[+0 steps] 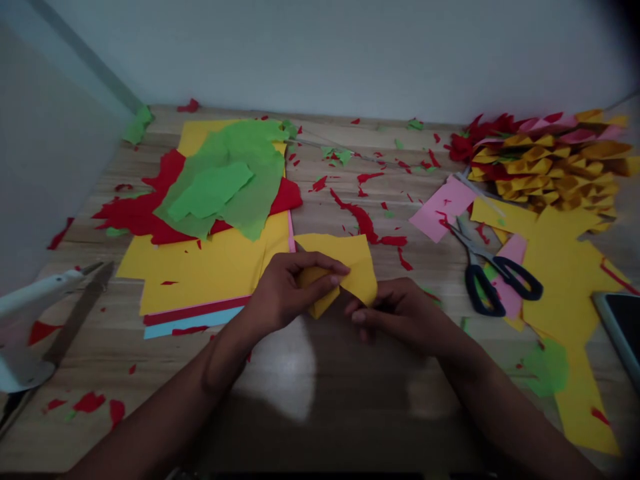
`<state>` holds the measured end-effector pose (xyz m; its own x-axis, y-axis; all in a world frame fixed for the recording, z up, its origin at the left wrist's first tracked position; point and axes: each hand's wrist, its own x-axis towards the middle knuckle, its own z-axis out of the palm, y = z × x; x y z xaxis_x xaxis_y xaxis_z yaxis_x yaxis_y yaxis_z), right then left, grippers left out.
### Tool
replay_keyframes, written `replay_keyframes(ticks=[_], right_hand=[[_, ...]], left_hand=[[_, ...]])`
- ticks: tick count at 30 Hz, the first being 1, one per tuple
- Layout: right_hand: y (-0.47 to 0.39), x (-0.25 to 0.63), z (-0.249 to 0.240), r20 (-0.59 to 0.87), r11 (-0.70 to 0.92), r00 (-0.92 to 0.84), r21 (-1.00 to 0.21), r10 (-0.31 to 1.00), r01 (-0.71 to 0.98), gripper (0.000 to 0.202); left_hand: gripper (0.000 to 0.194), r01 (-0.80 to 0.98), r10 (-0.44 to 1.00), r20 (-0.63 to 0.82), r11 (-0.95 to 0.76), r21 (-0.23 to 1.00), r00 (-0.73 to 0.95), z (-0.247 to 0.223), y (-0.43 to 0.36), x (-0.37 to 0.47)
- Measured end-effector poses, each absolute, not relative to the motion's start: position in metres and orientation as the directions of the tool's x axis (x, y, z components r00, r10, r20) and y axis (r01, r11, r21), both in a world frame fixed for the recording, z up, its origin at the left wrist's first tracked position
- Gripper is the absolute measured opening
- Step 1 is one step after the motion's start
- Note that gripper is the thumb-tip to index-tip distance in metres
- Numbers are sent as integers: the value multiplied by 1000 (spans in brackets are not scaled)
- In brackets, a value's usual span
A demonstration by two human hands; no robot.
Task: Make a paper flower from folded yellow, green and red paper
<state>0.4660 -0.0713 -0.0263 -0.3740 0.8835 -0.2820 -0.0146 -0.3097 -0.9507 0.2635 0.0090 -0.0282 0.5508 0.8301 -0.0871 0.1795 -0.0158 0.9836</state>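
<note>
A small piece of yellow paper [354, 257], partly folded, is held up over the table between both hands. My left hand [290, 287] pinches it near the middle with thumb and fingertips, where a folded flap hangs down. At its lower right corner my right hand [400, 313] is closed on the paper, thumb in front and the other fingers curled behind. Left of the hands lies a stack of coloured paper sheets [205, 273], yellow on top with pink, red and blue edges showing.
Green crepe paper [225, 173] and red crepe paper [145, 207] cover the stack. Scissors [483, 260] lie right, near a pink paper piece [443, 207] and yellow cut-outs [560, 267]. Folded paper flowers [555, 167] are heaped back right. A glue gun [35, 313] stands left; a phone [620, 327] right.
</note>
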Motion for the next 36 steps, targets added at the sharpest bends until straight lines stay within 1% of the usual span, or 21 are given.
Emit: replay_keyframes(ticks=[2, 4, 6, 8, 13, 16, 19, 23, 29, 32, 36], right_hand=[[-72, 462, -25, -267, -296, -415, -955, 870, -5, 27], [-72, 462, -22, -222, -238, -449, -971, 865, 21, 28], [-72, 464, -19, -164, -174, -451, -985, 877, 19, 27], [-71, 467, -18, -142, -151, -421, -989, 896, 13, 27], [-72, 467, -23, -185, -173, -341, -983, 922, 66, 29], [-73, 463, -25, -193, -196, -311, -980, 931, 23, 27], [-72, 458, -26, -181, -197, -280, -980, 943, -30, 25], [-71, 451, -30, -115, -121, -205, -992, 972, -20, 25], [-73, 439, -35, 15, 15, -116, -1000, 993, -1, 16], [-73, 436, -35, 102, 106, -72, -993, 992, 56, 17], [-75, 434, -35, 186, 195, -71, -969, 980, 150, 14]], left_hand=[[16, 153, 819, -109, 26, 988, 563, -29, 9, 264], [17, 147, 806, -134, 59, 987, 576, -28, 10, 263], [18, 157, 809, -140, 60, 986, 571, -28, 12, 261], [17, 171, 814, -131, 39, 984, 566, -28, 13, 259], [16, 181, 796, -127, 23, 983, 592, -26, 13, 259], [21, 194, 799, -172, 71, 978, 576, -24, 12, 263], [19, 168, 821, -202, 131, 977, 534, -23, 13, 266], [16, 168, 813, -208, 138, 976, 544, -24, 16, 265], [23, 158, 730, -261, 209, 965, 631, -28, 20, 260], [22, 131, 729, -228, 189, 973, 645, -31, 21, 259], [25, 117, 740, -208, 173, 978, 640, -33, 23, 258]])
